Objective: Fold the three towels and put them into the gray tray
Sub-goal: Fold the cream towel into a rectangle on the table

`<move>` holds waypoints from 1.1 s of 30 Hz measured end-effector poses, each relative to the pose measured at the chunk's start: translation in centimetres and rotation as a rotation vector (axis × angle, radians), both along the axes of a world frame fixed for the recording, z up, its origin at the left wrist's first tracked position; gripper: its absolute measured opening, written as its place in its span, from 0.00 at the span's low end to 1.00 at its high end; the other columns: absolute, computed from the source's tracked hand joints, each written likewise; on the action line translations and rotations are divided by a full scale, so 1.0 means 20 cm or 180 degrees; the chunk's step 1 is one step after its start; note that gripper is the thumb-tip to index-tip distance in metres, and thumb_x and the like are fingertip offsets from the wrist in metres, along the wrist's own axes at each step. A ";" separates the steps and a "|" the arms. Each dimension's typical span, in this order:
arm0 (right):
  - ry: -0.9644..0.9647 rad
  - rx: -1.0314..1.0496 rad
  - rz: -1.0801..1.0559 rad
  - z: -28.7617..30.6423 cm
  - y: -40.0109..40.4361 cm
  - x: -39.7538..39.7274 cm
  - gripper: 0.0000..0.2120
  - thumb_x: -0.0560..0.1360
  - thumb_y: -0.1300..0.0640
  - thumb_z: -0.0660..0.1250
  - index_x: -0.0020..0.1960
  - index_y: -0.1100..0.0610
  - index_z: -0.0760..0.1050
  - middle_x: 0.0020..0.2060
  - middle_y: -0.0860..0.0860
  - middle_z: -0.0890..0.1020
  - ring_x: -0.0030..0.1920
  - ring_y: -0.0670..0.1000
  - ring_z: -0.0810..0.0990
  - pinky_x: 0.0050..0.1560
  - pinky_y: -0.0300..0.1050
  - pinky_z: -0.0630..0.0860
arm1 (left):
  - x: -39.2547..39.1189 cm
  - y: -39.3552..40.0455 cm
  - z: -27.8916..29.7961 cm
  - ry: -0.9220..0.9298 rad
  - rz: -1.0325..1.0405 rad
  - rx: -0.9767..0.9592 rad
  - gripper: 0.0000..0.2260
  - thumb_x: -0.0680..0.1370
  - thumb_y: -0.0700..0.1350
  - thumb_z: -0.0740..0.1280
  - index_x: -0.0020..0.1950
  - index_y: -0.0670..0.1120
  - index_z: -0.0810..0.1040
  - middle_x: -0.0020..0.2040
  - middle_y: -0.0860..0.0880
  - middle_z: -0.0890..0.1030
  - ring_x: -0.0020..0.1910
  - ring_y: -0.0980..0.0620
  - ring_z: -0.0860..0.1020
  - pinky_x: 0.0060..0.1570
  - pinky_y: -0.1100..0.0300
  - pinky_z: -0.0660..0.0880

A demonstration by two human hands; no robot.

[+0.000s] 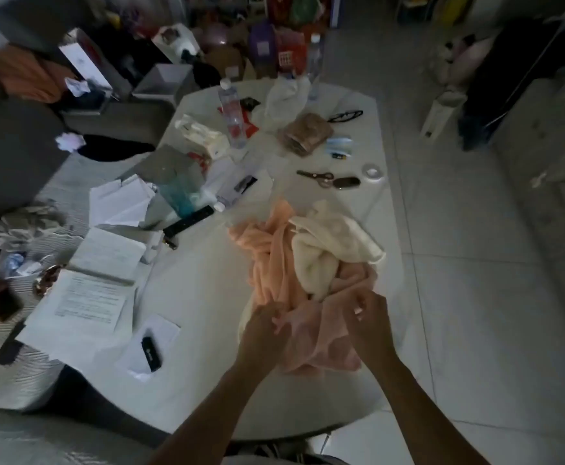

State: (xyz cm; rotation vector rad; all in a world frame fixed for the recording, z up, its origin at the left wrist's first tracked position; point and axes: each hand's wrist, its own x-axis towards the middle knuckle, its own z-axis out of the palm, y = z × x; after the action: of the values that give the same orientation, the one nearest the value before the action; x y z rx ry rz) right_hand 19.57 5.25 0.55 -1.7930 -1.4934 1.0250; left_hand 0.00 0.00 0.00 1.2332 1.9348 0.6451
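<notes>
My left hand [267,327] and right hand [370,322] are side by side at lower centre of the frame, each pinching the near edge of the pink towel [321,333]. It lies crumpled on the white table [203,297], in one heap with the peach towel [271,260] and the cream towel [328,250], which sits on top. A gray tray [163,80] stands at upper left, off the table; what is inside it I cannot tell. A water bottle [232,117] stands toward the table's far end, scissors [318,177] to its right.
</notes>
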 end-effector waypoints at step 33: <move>-0.1416 0.0150 -0.1037 -0.06 0.85 -0.14 0.11 0.80 0.57 0.62 0.61 0.56 0.76 0.60 0.60 0.75 0.56 0.57 0.82 0.55 0.47 0.79 | -0.37 0.44 0.11 0.0371 0.1858 0.0614 0.16 0.72 0.31 0.67 0.57 0.44 0.74 0.52 0.45 0.76 0.46 0.47 0.73 0.42 0.57 0.67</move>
State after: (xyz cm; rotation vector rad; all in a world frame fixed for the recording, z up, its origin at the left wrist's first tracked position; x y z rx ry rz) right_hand 16.86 22.30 -0.67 -2.2358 -1.3826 0.4452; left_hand -7.48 8.78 2.28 0.8154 2.3958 1.0940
